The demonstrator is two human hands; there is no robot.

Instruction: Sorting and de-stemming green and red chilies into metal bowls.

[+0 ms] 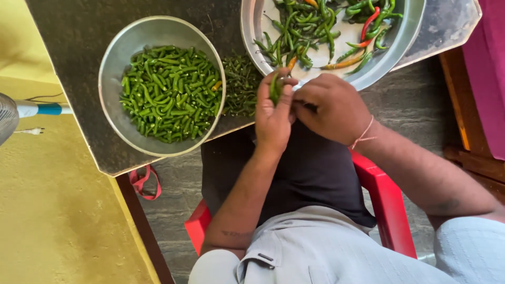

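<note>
The left hand (pixel 273 118) is closed around a single slim green chilli pepper (pixel 274 87), pinched between thumb and fingertips so that only a short stretch of it shows above the knuckles, over the near edge of the dark speckled stone table (pixel 79 42). The right hand (pixel 331 108) is curled in beside it, its fingertips meeting the left hand's at the chilli; whether it grips the pepper itself or only its stalk end cannot be told, since the fingers cover that spot. The chilli's long axis runs nearly straight away from the person, its visible end pointing toward the wide shallow metal tray (pixel 405 37) of whole green, orange and red chillies just beyond the hands. To the left stands a round steel bowl (pixel 113 58) full of green chilli pods without stalks, and between bowl and tray lies a small dark heap of green stems (pixel 241 84) on the table. Judging from this, the stalk is being taken off: it goes best with the pod held firm but not squeezed, close to the cap, so the other hand can snap or twist the stalk off cleanly without tearing the flesh or spilling seeds, and with the fingers kept away from the face. The person sits on a red plastic chair (pixel 386 202); a red strap loop (pixel 144 181) hangs beneath the table's corner.
</note>
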